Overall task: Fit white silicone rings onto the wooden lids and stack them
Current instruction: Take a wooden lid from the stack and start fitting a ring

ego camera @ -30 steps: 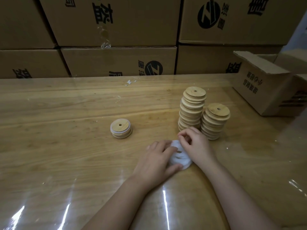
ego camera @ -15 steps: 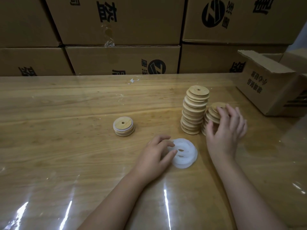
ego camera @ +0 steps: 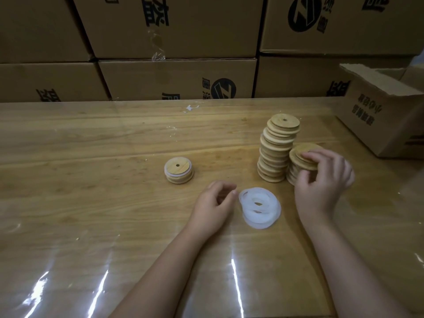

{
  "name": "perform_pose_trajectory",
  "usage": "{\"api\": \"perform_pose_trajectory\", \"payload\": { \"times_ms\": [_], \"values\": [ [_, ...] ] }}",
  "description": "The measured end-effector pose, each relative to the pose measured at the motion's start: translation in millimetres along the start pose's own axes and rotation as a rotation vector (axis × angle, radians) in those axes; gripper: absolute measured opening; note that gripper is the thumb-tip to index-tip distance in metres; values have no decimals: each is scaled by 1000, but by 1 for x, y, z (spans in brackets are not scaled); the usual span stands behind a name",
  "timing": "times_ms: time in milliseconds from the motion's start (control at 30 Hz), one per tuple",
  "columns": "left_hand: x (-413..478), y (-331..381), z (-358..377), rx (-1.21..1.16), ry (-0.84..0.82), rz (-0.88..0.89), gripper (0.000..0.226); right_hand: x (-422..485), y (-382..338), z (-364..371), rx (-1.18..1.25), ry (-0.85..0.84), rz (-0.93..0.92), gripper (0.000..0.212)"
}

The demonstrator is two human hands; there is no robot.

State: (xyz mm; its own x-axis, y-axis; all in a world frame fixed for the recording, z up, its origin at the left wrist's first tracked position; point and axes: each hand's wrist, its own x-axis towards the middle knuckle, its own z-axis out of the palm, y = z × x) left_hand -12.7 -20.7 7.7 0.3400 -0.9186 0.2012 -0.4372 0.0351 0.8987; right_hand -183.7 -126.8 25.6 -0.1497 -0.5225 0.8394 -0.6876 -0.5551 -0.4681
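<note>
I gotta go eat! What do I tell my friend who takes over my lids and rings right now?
Left hand: beside the pile of white rings, fingers loosely curled; I cannot tell whether it pinches a ring.
Right hand: grips the top lid of the shorter bare stack.
The taller bare stack stands just left of that one.
Done: a small ringed stack sits apart, further left.
Left to do: fit a ring on every bare lid, then add each one to the ringed stack.

The table (ego camera: pixel 91 143) carries two lid stacks (ego camera: pixel 275 154), a short ringed stack (ego camera: pixel 179 171), white rings (ego camera: pixel 260 208) and a carton (ego camera: pixel 385 120).
</note>
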Motion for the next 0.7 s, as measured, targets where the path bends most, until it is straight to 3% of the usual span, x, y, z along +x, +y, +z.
{"api": "perform_pose_trajectory", "payload": {
  "times_ms": [167,367,500,700],
  "values": [
    [1,-1,-2,-94,13,-56,11,-4,-14,-4,126,14,-246,33],
    [5,1,-8,-548,21,-181,25,-28,-45,7,330,-282,-517,30],
    [7,0,-15,-706,-2,-193,37,-32,-46,11,374,-447,-483,46],
    [11,-1,-19,-856,68,-222,35,-33,-41,15,377,-537,-307,44]
  ]
}}
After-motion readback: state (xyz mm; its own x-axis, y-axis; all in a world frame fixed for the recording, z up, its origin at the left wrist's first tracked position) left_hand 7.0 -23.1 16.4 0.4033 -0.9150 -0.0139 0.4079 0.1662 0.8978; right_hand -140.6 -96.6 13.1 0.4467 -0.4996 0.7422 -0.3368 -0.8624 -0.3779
